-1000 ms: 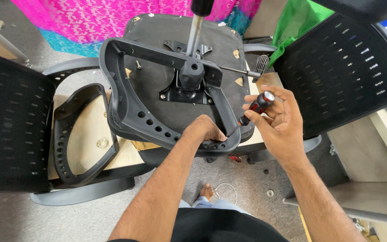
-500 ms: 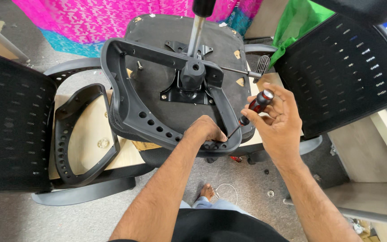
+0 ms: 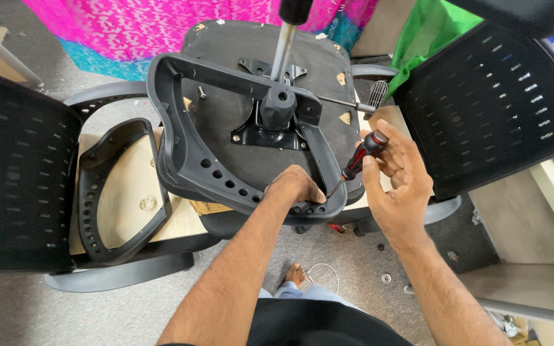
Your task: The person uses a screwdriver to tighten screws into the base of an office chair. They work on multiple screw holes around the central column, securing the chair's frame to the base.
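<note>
Gripping the black armrest frame (image 3: 187,160) at six o'clock, the left hand (image 3: 294,187) steadies it; right hand (image 3: 397,186) fingers close on a screwdriver (image 3: 358,160) angled toward the frame's rim.

a light wooden tabletop (image 3: 120,186) carries the upturned chair seat (image 3: 270,147), and to the left a separate black plastic frame with holes (image 3: 107,192) lies flat on it. below is the grey floor (image 3: 52,314); a thin white wire (image 3: 325,275) and a small round washer (image 3: 386,278) lie there.
</note>
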